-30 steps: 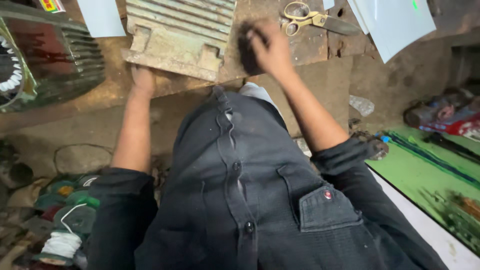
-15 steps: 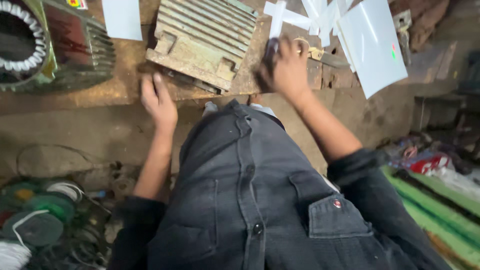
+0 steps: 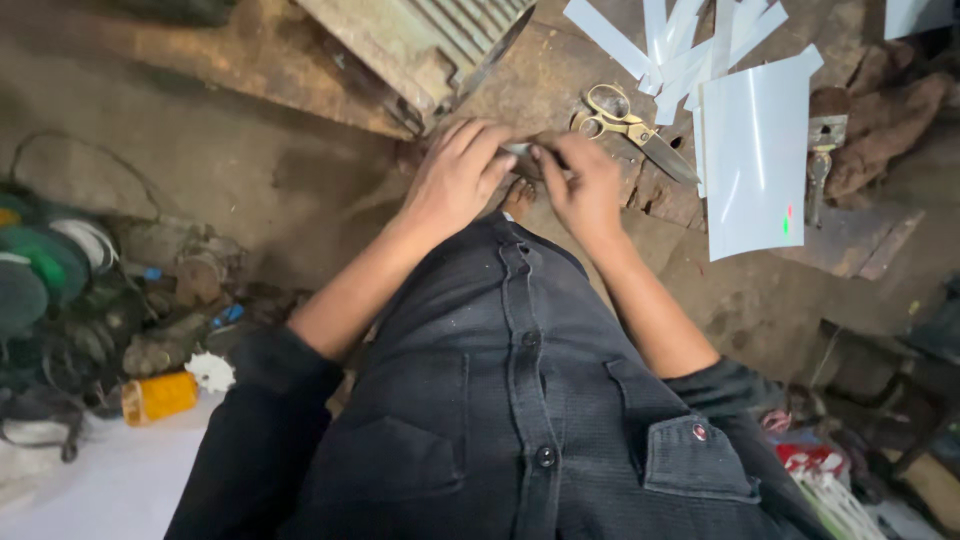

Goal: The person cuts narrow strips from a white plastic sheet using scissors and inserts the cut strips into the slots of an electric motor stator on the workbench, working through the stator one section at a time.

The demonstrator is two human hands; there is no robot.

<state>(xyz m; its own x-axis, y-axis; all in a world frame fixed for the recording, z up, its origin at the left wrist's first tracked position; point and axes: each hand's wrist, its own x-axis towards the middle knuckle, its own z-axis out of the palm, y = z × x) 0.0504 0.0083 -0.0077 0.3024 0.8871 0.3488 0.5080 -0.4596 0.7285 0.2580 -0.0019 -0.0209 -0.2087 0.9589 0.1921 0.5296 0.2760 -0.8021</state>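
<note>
Now, far left on the floor lie green wire coils (image 3: 30,280) and an orange bottle (image 3: 160,397); the ribbed motor housing (image 3: 420,45), which half a second ago filled the upper middle of the view, sits cut off by the top edge. Both hands have come together at the edge of the wooden bench (image 3: 250,60): the left hand (image 3: 455,180), earlier flat and apart on the wood, now pinches one end of a small grey strip (image 3: 522,150); the right hand (image 3: 585,185) pinches the other end, fingertips closed on it. Further right lie yellow-handled scissors (image 3: 625,125), white cut strips (image 3: 670,40), a white sheet (image 3: 755,160), and a brush (image 3: 825,140).
</note>
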